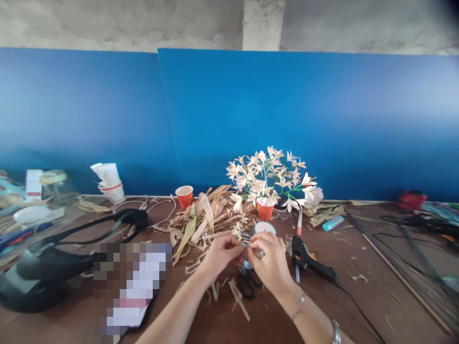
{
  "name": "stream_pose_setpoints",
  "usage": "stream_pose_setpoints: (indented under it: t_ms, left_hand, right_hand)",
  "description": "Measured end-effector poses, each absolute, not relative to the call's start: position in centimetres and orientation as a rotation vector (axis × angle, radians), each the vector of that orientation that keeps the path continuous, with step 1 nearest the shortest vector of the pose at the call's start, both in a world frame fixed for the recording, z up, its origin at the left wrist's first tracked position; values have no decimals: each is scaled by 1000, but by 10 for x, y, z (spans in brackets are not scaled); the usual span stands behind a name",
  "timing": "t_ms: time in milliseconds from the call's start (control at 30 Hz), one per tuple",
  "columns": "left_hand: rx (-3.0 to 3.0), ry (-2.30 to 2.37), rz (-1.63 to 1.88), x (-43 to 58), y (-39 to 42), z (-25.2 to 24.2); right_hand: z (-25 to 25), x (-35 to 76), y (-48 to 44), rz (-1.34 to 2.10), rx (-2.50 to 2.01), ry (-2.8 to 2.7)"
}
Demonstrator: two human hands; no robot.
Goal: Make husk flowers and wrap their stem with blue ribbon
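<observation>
In the middle of the head view, my left hand [223, 254] and my right hand [268, 258] meet fingertip to fingertip, both closed in a pinch. What lies between the fingers is small and mostly hidden; a bit of light blue shows there. Just beyond the fingertips are small cream husk flowers [237, 231]. A round light-blue and white roll [264, 228] stands behind my right hand. Under the hands, black-handled scissors [246, 284] lie on the brown table [222, 322]. Further back, a bunch of cream flowers [270, 174] on green stems stands in a red paper cup [265, 210].
Dried corn husks [201, 222] are heaped behind my left hand. A black glue gun [310, 262] with a cord lies to the right, near thin wires [401, 270]. A black strapped device [39, 272] and a blurred-out phone [138, 286] occupy the left. Another red cup [185, 197] stands behind.
</observation>
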State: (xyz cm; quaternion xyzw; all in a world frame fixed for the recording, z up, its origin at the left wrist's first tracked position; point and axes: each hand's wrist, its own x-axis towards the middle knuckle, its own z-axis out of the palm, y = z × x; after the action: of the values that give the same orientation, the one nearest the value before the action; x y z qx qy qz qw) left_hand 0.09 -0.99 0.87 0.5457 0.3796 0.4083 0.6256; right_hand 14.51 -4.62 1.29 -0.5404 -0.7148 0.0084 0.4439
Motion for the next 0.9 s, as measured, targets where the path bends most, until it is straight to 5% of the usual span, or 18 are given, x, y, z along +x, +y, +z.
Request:
stream_pose_setpoints:
  t_ms: [167, 533, 667, 900]
  left_hand:
    - [1288, 859, 944, -2, -5, 8]
    - [1350, 777, 931, -6, -8, 9]
    - [1360, 764, 912, -6, -9, 9]
    - [1375, 817, 914, -4, -5, 5]
  right_hand:
    - [11, 144, -43, 182, -1278, -1734]
    - [13, 150, -34, 1230, -1078, -1459]
    - [15, 150, -36, 1205, -1061, -1500]
    - [13, 148, -39, 624, -1194, -1691]
